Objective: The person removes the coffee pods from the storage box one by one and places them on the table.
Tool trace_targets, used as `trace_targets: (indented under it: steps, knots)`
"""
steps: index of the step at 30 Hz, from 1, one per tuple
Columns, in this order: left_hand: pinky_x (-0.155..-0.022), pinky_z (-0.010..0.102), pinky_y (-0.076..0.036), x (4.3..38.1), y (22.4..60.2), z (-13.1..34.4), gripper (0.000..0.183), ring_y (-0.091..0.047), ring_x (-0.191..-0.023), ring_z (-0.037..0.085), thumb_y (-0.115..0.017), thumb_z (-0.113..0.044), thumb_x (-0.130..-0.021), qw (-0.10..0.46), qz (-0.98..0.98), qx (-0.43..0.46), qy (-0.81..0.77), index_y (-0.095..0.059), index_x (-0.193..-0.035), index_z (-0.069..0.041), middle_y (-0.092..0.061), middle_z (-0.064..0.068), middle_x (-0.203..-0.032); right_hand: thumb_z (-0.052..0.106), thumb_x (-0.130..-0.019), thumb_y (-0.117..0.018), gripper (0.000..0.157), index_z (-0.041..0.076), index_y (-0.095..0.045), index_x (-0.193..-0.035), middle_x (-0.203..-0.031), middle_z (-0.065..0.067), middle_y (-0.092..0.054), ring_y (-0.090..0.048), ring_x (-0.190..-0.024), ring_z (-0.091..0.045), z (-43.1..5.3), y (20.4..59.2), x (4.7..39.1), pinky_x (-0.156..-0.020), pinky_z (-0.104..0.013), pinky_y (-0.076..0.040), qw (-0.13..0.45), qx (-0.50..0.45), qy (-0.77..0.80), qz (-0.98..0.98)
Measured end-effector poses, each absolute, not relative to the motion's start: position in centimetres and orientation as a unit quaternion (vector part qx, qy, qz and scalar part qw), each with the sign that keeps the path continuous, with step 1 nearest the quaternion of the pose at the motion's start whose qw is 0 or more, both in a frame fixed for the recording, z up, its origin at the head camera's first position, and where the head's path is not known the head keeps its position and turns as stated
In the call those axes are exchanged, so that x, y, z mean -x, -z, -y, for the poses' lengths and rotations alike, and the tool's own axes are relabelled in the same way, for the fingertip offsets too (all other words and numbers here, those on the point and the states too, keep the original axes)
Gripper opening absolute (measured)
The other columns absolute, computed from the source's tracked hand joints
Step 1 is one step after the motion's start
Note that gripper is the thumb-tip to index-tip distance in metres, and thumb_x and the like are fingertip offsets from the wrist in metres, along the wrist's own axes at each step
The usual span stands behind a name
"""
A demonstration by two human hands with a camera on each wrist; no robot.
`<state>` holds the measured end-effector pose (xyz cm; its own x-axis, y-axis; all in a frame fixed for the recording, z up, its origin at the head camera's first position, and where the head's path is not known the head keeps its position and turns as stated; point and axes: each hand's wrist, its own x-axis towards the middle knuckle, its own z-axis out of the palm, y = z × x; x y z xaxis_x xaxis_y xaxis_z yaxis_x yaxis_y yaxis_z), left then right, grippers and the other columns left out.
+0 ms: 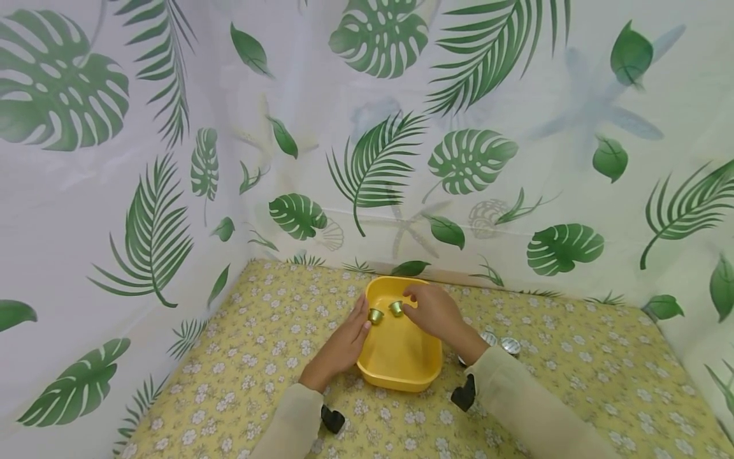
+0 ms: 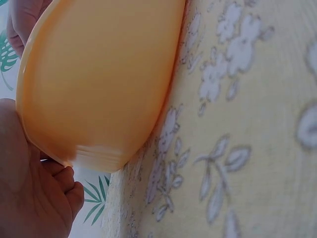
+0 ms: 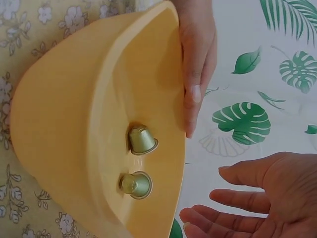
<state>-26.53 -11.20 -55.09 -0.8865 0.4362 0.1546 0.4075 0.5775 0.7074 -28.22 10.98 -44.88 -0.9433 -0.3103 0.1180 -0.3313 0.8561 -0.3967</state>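
A yellow plastic basin (image 1: 401, 350) stands on the table in front of me. Two green coffee capsules lie inside it near the far left: one capsule (image 3: 142, 139) and a second capsule (image 3: 136, 185) beside it. My left hand (image 1: 346, 338) holds the basin's left rim, its thumb at the edge and its fingers along the outer wall. Over the right rim hovers my right hand (image 3: 277, 193), fingers loosely bent and apart, with nothing between them. In the head view its fingertips are close to the right-hand capsule.
Silver-faced round pieces, one of them (image 1: 510, 346) plainly visible, lie right of the basin, partly hidden by my right forearm. A yellow floral cloth (image 1: 275, 357) covers the table. Leaf-printed white sheets (image 1: 367, 255) rise at the back and left.
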Motion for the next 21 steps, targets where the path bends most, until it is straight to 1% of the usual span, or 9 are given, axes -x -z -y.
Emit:
trace_targets:
  steps: [4,11,13,16,21]
  knots:
    - [-0.124,0.046,-0.016,26.6,55.1,11.1,0.057,-0.004,-0.155,0.019,-0.029,-0.026,-0.114,0.018,-0.89,-0.235,-0.391,-0.009,-0.163,-0.005,0.007,-0.003,-0.169,0.024,-0.095,-0.074,0.032,0.001,-0.073,-0.118,-0.108,-0.014,-0.073,-0.069,-0.093,-0.027,-10.5,44.9,28.7,-0.077,-0.041,-0.058,0.024,-0.163,-0.199,0.966]
    - [-0.123,0.049,-0.017,26.6,55.3,11.1,0.056,-0.005,-0.155,0.023,-0.029,-0.024,-0.114,0.014,-0.888,-0.24,-0.391,-0.009,-0.163,-0.003,0.002,0.009,-0.171,0.022,-0.096,-0.073,0.034,0.0,-0.071,-0.123,-0.112,-0.014,-0.072,-0.068,-0.097,-0.028,-10.1,45.5,29.6,-0.081,-0.043,-0.058,0.008,-0.145,-0.204,0.968]
    - [-0.123,0.049,-0.017,26.7,55.3,11.1,0.056,-0.006,-0.155,0.023,-0.029,-0.024,-0.114,0.013,-0.889,-0.241,-0.389,-0.009,-0.163,-0.003,0.002,0.009,-0.171,0.02,-0.096,-0.073,0.034,0.0,-0.071,-0.122,-0.111,-0.014,-0.072,-0.068,-0.097,-0.028,-10.1,45.8,29.8,-0.08,-0.043,-0.058,0.008,-0.143,-0.207,0.968]
    - [-0.123,0.048,-0.018,26.7,55.2,11.1,0.057,-0.007,-0.155,0.023,-0.028,-0.025,-0.114,0.013,-0.891,-0.242,-0.384,-0.009,-0.163,-0.003,0.004,0.006,-0.17,0.02,-0.095,-0.073,0.033,-0.001,-0.071,-0.121,-0.11,-0.014,-0.072,-0.068,-0.097,-0.028,-10.0,46.2,30.2,-0.08,-0.042,-0.059,0.004,-0.139,-0.215,0.967]
    - [-0.123,0.049,-0.018,26.6,54.8,11.2,0.056,-0.009,-0.155,0.027,-0.028,-0.024,-0.114,0.011,-0.89,-0.251,-0.381,-0.009,-0.162,0.0,0.004,0.008,-0.17,0.018,-0.095,-0.073,0.033,-0.002,-0.072,-0.122,-0.11,-0.014,-0.072,-0.068,-0.094,-0.026,-9.9,46.7,31.0,-0.08,-0.042,-0.058,0.0,-0.128,-0.23,0.965]
